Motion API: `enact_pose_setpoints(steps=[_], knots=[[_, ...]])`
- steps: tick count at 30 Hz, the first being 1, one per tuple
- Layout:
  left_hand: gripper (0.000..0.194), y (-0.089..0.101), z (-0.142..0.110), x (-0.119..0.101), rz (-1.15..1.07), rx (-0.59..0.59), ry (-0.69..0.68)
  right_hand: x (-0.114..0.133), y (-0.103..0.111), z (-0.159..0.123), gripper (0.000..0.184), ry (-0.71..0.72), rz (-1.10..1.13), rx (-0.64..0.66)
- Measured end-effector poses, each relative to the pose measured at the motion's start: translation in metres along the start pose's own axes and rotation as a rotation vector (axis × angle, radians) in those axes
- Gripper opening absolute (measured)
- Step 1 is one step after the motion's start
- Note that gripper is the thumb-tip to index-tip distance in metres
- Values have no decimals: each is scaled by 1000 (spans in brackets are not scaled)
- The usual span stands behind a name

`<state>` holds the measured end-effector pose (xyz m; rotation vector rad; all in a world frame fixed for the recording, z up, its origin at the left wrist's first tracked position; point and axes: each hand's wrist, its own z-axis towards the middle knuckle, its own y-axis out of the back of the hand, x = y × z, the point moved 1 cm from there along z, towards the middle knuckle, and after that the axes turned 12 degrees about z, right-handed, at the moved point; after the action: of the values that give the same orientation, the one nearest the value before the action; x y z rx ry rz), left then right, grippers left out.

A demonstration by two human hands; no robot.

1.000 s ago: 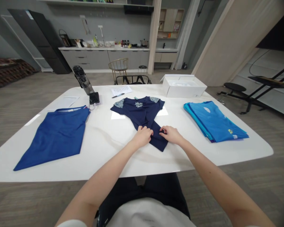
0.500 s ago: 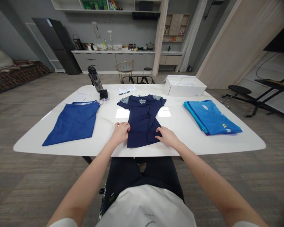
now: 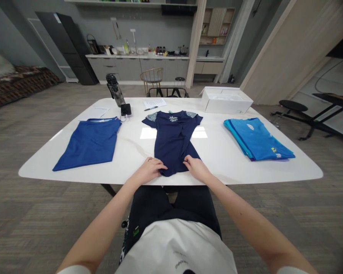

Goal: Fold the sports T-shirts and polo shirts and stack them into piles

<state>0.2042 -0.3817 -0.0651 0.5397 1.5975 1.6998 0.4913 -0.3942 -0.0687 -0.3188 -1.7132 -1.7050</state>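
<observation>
Closer together than before: left hand (image 3: 147, 170) and right hand (image 3: 197, 169), both lying flat and spread, on the hem of the navy shirt (image 3: 171, 140), near the counter (image 3: 231, 177) edge, without pinching.

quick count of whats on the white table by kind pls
Navy short-sleeved T-shirt: 1
Folded royal blue shirt: 1
Stack of folded bright blue clothes: 1 (pieces inside can't be counted)
Open white box: 1
Water bottle: 1
Black device: 1
Pen: 1
Sheets of paper: 2
Total: 9
</observation>
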Motion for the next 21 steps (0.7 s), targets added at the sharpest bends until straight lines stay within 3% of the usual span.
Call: enact_pose_setpoints(steps=[3, 6, 8, 13, 18, 21], knots=[[25, 2, -11, 6, -11, -53, 14, -12, 15, -13, 15, -74, 231, -147], [26, 11, -26, 18, 7, -148, 99, -26, 41, -34, 37, -165, 243, -246], [29, 18, -36, 24, 31, -177, 158, -35, 58, -50, 42, -227, 165, -212], [26, 31, -60, 28, 78, -92, 235, -61, 81, -84, 25, -331, -60, -61], [21, 36, -72, 18, 51, 68, 234, -83, 98, -96, 18, -280, -10, 44], [16, 43, -72, 12, -11, 91, 240, -85, 107, -96, 22, -268, 34, 133]])
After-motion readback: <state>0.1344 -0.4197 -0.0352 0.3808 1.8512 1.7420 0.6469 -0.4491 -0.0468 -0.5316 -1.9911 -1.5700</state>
